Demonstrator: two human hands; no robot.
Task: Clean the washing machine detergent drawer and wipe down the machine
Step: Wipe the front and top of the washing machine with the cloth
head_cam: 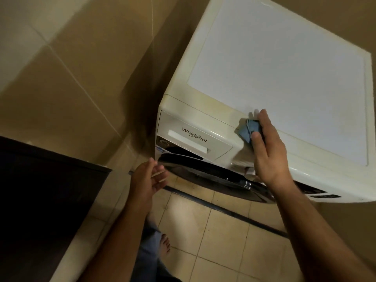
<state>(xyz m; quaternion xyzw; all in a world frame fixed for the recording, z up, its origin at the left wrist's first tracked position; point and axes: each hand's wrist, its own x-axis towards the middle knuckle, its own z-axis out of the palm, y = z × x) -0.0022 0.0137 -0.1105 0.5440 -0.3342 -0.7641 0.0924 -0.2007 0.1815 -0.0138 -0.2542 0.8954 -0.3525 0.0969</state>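
A white front-loading washing machine [284, 68] fills the upper right of the head view. Its detergent drawer [193, 137], marked with a brand name, sits closed at the front left corner. My right hand [266, 149] grips a small blue cloth [249, 130] and presses it on the machine's top front edge, just right of the drawer. My left hand [150, 180] hovers open in front of the machine's left front corner, fingers relaxed, holding nothing. The dark round door [213, 178] shows below the control panel.
A beige tiled wall [71, 68] runs along the machine's left side, close to it. A dark cabinet or counter [40, 190] stands at lower left. The tiled floor [213, 241] lies below, with my bare foot [165, 243] on it.
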